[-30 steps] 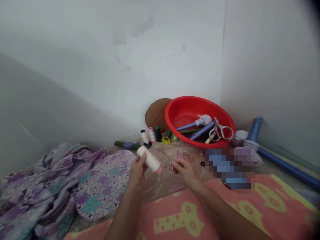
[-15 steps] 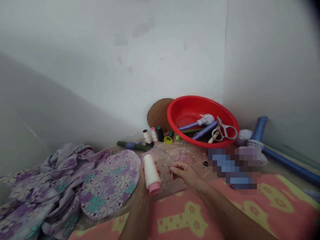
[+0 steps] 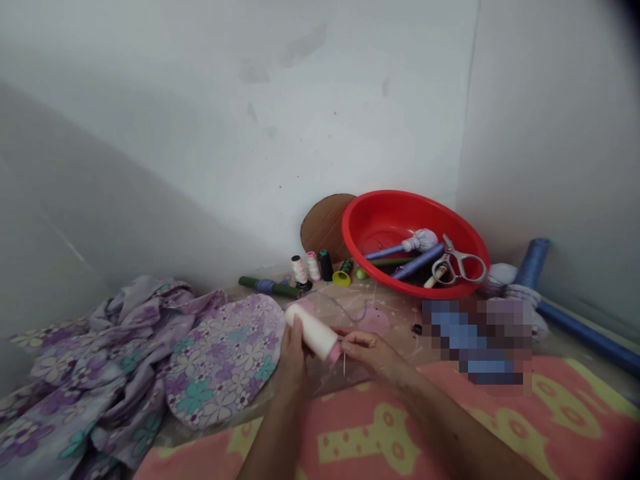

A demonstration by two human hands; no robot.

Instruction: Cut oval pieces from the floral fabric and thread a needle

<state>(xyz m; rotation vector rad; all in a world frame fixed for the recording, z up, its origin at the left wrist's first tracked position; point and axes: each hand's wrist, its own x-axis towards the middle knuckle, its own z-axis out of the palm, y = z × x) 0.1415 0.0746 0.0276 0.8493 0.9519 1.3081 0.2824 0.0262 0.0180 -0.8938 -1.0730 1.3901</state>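
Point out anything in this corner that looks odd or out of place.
A pixelated blur hides whatever lies right of the red plastic basin, so that spot can't be read. A loose purple thread also lies in a slack loop across the paint-spattered surface.

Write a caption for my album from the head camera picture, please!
A left hand holds a white thread cone while a right hand pinches a needle.

The head-worn camera looks forward and down into a wall corner [image 3: 467,133].
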